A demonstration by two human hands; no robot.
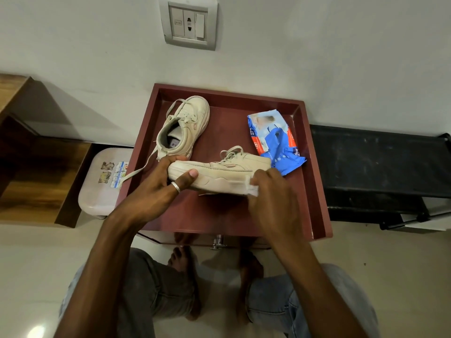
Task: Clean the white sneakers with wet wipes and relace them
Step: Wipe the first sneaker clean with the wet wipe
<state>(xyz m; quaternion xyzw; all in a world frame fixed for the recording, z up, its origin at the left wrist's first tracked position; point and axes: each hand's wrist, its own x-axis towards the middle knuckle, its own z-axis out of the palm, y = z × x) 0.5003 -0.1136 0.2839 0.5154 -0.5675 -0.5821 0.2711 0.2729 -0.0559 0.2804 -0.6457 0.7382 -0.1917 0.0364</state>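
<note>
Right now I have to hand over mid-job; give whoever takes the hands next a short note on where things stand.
Left hand: grips the heel end of the held sneaker, thumb on the sole's side wall, shoe lying on its side above the maroon tray.
Right hand: presses a white wet wipe against the sole edge near the toe.
Second sneaker: rests in the tray at the back left, one lace trailing over the tray's left rim.
Blue wet wipes pack: in the tray, back right.
Done: wiping of the held shoe's sole is under way.
Left: the rest of this shoe, the second sneaker, then the lacing of both.
</note>
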